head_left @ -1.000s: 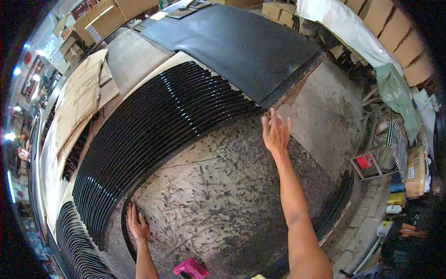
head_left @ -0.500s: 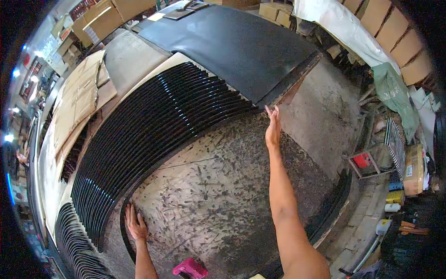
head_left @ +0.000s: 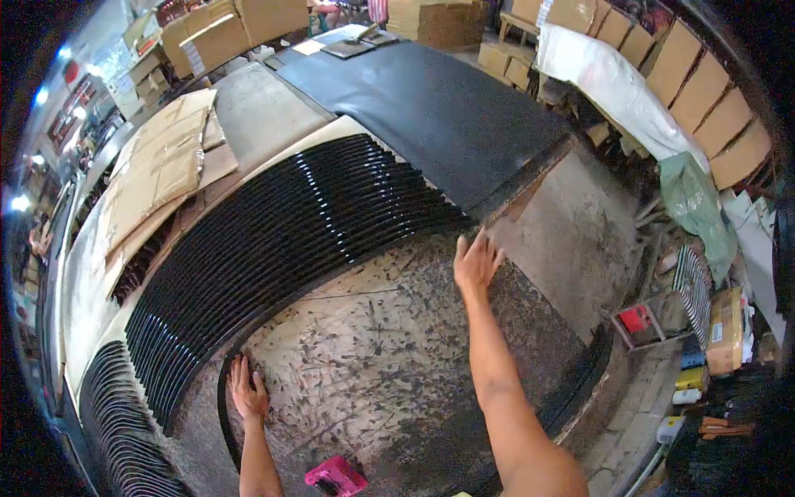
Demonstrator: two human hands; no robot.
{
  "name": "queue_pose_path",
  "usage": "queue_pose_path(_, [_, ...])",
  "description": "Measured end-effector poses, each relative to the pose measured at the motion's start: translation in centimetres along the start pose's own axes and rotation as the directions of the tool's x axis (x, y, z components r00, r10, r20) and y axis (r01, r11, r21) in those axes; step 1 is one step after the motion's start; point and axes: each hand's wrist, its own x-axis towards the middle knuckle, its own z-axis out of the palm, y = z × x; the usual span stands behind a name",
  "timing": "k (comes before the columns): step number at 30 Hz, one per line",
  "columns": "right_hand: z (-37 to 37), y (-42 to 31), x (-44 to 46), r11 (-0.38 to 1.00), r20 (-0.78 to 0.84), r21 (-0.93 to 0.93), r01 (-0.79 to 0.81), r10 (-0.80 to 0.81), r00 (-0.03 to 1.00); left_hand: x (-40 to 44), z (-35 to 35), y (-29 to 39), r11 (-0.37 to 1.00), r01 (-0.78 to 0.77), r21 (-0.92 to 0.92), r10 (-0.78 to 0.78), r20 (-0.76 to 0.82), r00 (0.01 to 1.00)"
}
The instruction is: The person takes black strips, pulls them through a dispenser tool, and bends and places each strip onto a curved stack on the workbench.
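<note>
Several long glossy black strips (head_left: 273,224) lie side by side in a curved row on the worktable (head_left: 356,348). The nearest strip (head_left: 222,406) curves down the left side, a little apart from the others. My left hand (head_left: 249,393) rests flat beside that strip, fingers stretched out against or just next to it; contact is hard to make out. By the right ends of the strips, close to the corner of a black sheet (head_left: 439,116), my right hand (head_left: 478,263) has its fingers spread. Nothing shows in either hand. A pink tool-like object (head_left: 335,475) lies at the bottom edge.
Flattened cardboard (head_left: 161,157) lies on the left beyond the strips. More black strips (head_left: 124,422) sit at lower left. On the right stand a small frame with a red patch (head_left: 636,320), a cardboard box (head_left: 725,331) and green plastic sheeting (head_left: 697,207). Boxes (head_left: 435,21) line the back.
My right hand has come slightly down and its fingers have spread wider. My left hand stays beside the strip. The head view has tilted up a little.
</note>
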Motion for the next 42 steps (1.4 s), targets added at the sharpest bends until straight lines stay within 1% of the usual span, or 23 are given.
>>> queue_pose_path(1, [1.7,-0.3,-2.0,0.992,-0.124,-0.035,0.118,-0.121,0.985,0.0,-0.1,0.2,1.000,0.015,0.001,-0.015,-0.020,1.000])
queue_pose_path(2, [1.4,-1.4,-4.7,0.984,-0.022,-0.066,0.168,-0.170,0.985,-0.1,-0.1,0.5,0.999,0.032,0.001,-0.032,-0.040,0.999])
queue_pose_path(3, [1.4,-2.7,-7.8,0.968,-0.029,-0.058,0.242,-0.244,0.969,-0.2,-0.2,0.8,0.999,0.042,0.012,-0.041,-0.068,0.997])
queue_pose_path(5, [0.7,-6.0,-14.0,0.906,0.064,-0.016,0.424,-0.422,0.904,-0.6,-0.5,1.1,0.996,0.074,0.040,-0.069,-0.117,0.991])
queue_pose_path(6, [-1.3,-8.4,-17.0,0.870,0.148,0.088,0.485,-0.493,0.857,-0.9,-0.2,0.7,0.997,0.063,0.052,-0.053,-0.176,0.983])
queue_pose_path(7, [-0.9,-10.1,-20.0,0.800,0.190,0.194,0.568,-0.599,0.778,-1.8,0.0,0.4,0.994,0.100,0.050,-0.088,-0.204,0.975])
queue_pose_path(8, [-0.5,-12.0,-22.5,0.701,0.221,0.314,0.641,-0.710,0.668,-3.2,-0.2,0.8,0.988,0.153,0.006,-0.148,-0.227,0.963])
queue_pose_path(9, [-0.1,-14.2,-24.2,0.606,0.216,0.373,0.702,-0.793,0.570,-4.9,-0.8,1.5,0.975,0.220,-0.033,-0.221,-0.254,0.941])
queue_pose_path(11, [0.8,-18.6,-28.5,0.372,0.180,0.502,0.781,-0.928,0.327,-7.9,-2.8,2.8,0.933,0.354,0.068,-0.334,-0.205,0.920])
queue_pose_path(12, [1.9,-20.9,-29.9,0.288,0.143,0.497,0.819,-0.958,0.250,-9.2,-3.2,2.4,0.916,0.397,0.055,-0.381,-0.182,0.906])
queue_pose_path(13, [2.4,-23.2,-31.0,0.236,0.149,0.521,0.820,-0.971,0.185,-10.2,-3.2,1.5,0.903,0.427,0.037,-0.417,-0.157,0.895])
queue_pose_path(15, [3.3,-27.1,-32.1,0.169,0.160,0.538,0.826,-0.982,0.096,-10.8,-2.8,-0.3,0.912,0.410,0.014,-0.401,-0.176,0.899])
queue_pose_path(16, [3.9,-28.5,-32.6,0.157,0.162,0.523,0.837,-0.983,0.084,-10.2,-3.2,-1.1,0.906,0.424,0.010,-0.419,-0.138,0.898])
queue_pose_path(17, [4.3,-29.4,-32.9,0.166,0.163,0.508,0.845,-0.982,0.095,-9.6,-3.5,-1.9,0.905,0.425,0.009,-0.421,-0.117,0.900])
queue_pose_path(19, [4.3,-30.2,-33.1,0.195,0.182,0.468,0.862,-0.976,0.122,-8.4,-3.5,-3.5,0.915,0.403,0.026,-0.397,-0.123,0.909])
queue_pose_path(20, [4.0,-30.3,-33.2,0.220,0.227,0.460,0.860,-0.966,0.126,-7.8,-3.5,-4.3,0.921,0.389,0.023,-0.384,-0.121,0.915])
queue_pose_path(25, [3.7,-31.0,-33.6,0.303,0.260,0.399,0.866,-0.943,0.210,-5.7,-4.2,-8.0,0.938,0.348,0.004,-0.347,-0.066,0.936])
queue_pose_path(27, [4.2,-31.1,-33.9,0.337,0.253,0.398,0.853,-0.934,0.251,-5.7,-4.8,-9.5,0.932,0.363,-0.013,-0.363,-0.013,0.932])
queue_pose_path(28, [4.2,-31.3,-34.0,0.364,0.281,0.372,0.854,-0.921,0.271,-5.9,-5.2,-10.4,0.927,0.375,-0.023,-0.375,0.004,0.927])
queue_pose_path(32, [4.5,-31.3,-33.8,0.369,0.336,0.344,0.863,-0.907,0.254,-8.2,-6.9,-14.0,0.893,0.449,0.008,-0.449,0.047,0.892])
queue_pose_path(35, [4.6,-31.4,-33.8,0.384,0.355,0.342,0.858,-0.898,0.260,-10.1,-8.1,-16.7,0.861,0.507,0.044,-0.508,0.051,0.860])
queue_pose_path(38, [4.2,-31.7,-33.8,0.397,0.399,0.323,0.859,-0.880,0.257,-12.0,-8.9,-19.2,0.823,0.563,0.073,-0.564,-0.002,0.826])
queue_pose_path(42, [4.3,-31.6,-33.8,0.404,0.393,0.357,0.842,-0.883,0.257,-13.3,-10.1,-21.4,0.771,0.634,0.063,-0.629,-0.083,0.773])
